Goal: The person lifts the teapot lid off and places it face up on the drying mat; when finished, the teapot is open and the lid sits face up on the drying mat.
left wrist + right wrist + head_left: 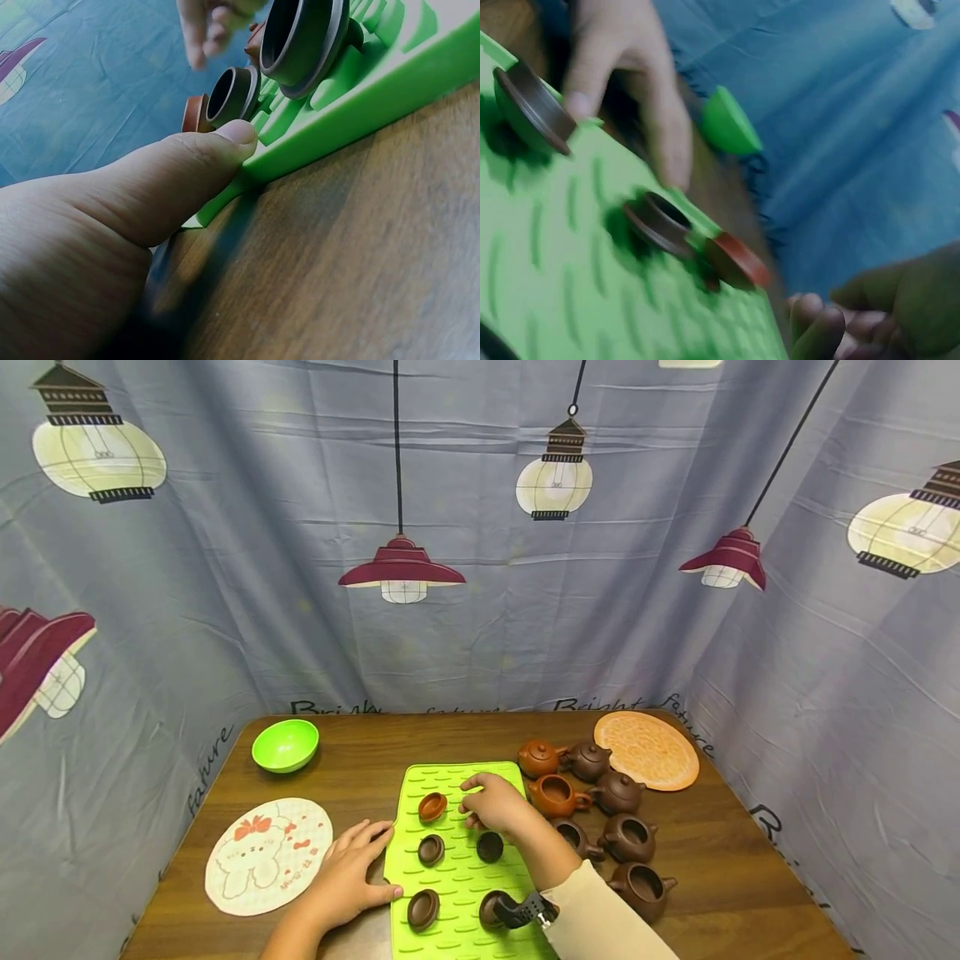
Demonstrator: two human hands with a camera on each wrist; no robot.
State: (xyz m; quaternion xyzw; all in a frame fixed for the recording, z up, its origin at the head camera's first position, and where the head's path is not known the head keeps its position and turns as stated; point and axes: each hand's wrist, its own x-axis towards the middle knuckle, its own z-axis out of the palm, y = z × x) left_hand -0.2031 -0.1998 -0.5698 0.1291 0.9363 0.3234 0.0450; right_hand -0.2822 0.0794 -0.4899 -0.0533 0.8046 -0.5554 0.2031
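My left hand (347, 868) rests at the left edge of a green ridged mat (457, 877), its thumb against the rim in the left wrist view. Above the mat's upper part is my right hand (497, 803), fingers bent loosely and apart, with nothing visible between them. Small teapot lids lie on the mat: a reddish lid (432, 807) and a dark lid (431, 850) on the left, a larger dark lid (423, 910) below them. Another dark lid (490, 847) sits just under the right hand. The wrist strap partly covers a further lid (491, 908).
Several small teapots stand right of the mat, including a lidless reddish teapot (557, 795) and a lidless dark teapot (642, 890). An orange round mat (647, 750) lies behind them. At left are a green bowl (286, 746) and a round rabbit-print mat (268, 857).
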